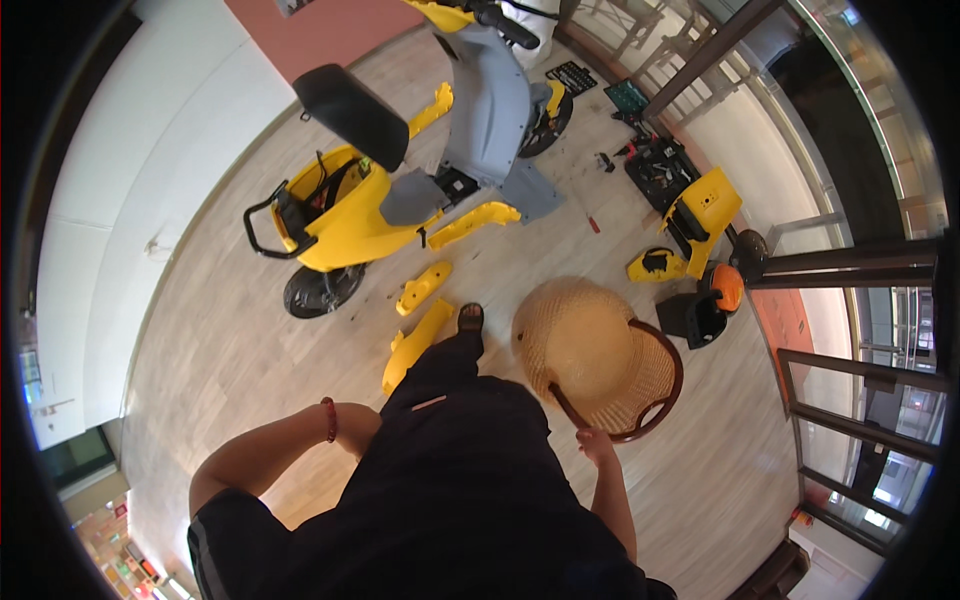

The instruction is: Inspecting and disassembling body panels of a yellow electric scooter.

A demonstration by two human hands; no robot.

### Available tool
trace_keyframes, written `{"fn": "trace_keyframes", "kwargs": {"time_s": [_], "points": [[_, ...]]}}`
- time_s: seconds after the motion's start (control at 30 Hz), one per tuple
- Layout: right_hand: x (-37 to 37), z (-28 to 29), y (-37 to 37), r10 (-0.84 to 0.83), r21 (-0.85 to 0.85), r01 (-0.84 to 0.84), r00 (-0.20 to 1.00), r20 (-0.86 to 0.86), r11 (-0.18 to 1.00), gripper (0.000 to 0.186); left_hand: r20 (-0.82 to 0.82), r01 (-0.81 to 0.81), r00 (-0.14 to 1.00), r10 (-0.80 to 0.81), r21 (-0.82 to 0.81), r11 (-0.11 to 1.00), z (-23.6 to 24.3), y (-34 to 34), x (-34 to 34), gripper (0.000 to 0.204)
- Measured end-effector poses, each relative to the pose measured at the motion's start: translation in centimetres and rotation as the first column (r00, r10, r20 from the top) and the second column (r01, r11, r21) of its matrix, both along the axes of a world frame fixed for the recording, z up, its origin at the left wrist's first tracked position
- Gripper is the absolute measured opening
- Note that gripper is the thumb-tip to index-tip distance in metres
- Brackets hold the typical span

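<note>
My right hand (598,447) is closed on the curved dark wooden frame of a round woven rattan chair (590,345), at the lower right of centre. My left hand (355,428), a red bracelet at its wrist, is against my dark-clothed left side, with its fingers hidden. Beside my sandalled foot (470,318) lie a long yellow panel (410,352) and a smaller yellow piece (425,285). Ahead stands a partly dismantled yellow scooter (350,225) with a black seat (350,108) and a grey front section (485,125).
An open black tool case (655,165), a green case (625,95), a red screwdriver (594,223), yellow panels (710,200), a black bin-like piece (690,320) and an orange round object (728,288) lie at the right, along glazed railings (860,375). A white curved wall (140,230) bounds the left.
</note>
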State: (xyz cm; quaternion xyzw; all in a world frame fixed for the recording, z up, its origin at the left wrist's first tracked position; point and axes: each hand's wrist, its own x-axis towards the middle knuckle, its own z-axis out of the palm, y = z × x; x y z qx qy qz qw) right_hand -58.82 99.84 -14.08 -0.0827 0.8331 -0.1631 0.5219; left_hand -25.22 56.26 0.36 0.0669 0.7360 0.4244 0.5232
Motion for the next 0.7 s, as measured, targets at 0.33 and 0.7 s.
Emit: {"fn": "trace_keyframes", "kwargs": {"time_s": [0.33, 0.7], "points": [[-5.0, -1.8, -4.8, -0.412, 0.091, 0.402, 0.885, 0.218, 0.911, 0.018, -0.071, -0.154, 0.983, 0.17, 0.193, 0.969, -2.9, -6.6, -6.0, 0.038], [-22.8, -7.5, -18.1, -0.025, -0.007, 0.026, 0.994, 0.106, 1.0, 0.029, 0.067, -0.239, 0.968, 0.242, -0.046, 0.97, 4.5, -12.6, -21.9, 0.036]]}}
